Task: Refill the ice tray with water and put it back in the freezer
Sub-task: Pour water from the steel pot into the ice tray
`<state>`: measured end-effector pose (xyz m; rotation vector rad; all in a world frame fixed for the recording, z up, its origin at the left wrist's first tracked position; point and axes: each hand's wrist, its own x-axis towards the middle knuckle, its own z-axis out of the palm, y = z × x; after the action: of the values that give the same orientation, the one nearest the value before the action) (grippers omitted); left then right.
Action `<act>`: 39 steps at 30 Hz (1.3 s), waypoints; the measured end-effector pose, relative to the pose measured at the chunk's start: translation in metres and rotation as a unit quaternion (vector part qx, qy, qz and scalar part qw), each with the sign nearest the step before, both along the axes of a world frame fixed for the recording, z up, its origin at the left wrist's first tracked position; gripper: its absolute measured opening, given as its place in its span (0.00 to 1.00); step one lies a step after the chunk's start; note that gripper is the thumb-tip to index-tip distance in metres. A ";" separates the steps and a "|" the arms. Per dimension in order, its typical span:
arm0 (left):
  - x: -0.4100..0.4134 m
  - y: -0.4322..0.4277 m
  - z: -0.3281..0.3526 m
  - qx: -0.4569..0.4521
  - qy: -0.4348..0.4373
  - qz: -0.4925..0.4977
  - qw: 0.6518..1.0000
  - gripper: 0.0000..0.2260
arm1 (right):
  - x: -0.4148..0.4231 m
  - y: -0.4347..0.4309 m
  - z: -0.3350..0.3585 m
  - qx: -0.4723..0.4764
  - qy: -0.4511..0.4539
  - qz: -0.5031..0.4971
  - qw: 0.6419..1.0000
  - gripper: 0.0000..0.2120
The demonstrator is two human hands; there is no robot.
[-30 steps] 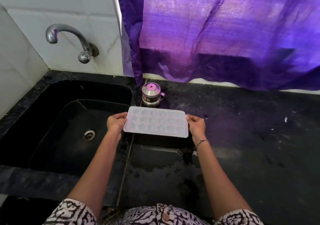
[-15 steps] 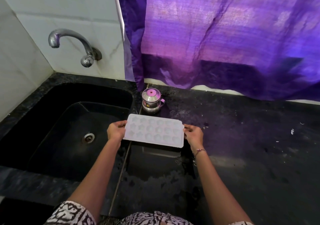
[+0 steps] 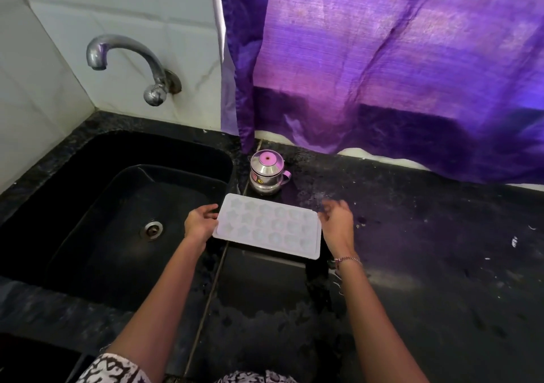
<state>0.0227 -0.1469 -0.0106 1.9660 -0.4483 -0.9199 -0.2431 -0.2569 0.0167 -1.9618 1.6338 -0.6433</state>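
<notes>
The white ice tray (image 3: 266,226), with star and round shaped cells, hangs level just above the black counter (image 3: 412,250), right of the sink (image 3: 123,153). My left hand (image 3: 200,224) grips the tray's left end, thumb on top. At the tray's right end is my right hand (image 3: 338,225). Its fingers are loose and motion-blurred, and they look lifted off the edge. The steel tap (image 3: 126,56) sticks out of the tiled wall above the sink's back left. No water runs from it.
A small steel pot with a pink lid (image 3: 266,172) stands on the counter just behind the tray. A purple curtain (image 3: 382,73) hangs along the back wall. The sink drain (image 3: 152,229) lies left of my left hand. Wet patches mark the counter in front.
The tray has tilted slightly, its left end drifting toward the sink. My right hand's fingers have loosened from the right edge, while my left hand keeps its grip.
</notes>
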 end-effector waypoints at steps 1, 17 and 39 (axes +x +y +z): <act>0.001 -0.001 0.001 0.009 -0.006 -0.012 1.000 0.19 | 0.011 -0.006 0.009 -0.028 -0.031 0.016 0.999 0.12; 0.016 -0.012 0.025 0.123 0.029 -0.149 0.981 0.20 | 0.115 -0.040 -0.007 0.207 -0.446 -0.052 0.869 0.15; 0.024 -0.016 0.022 0.127 0.094 -0.120 0.980 0.17 | 0.112 -0.030 0.044 0.137 -0.392 0.006 0.909 0.21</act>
<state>0.0469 -0.1629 0.0111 2.0556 -0.4850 -1.3626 -0.1313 -0.2871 0.0608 -1.2520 1.1183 -0.9743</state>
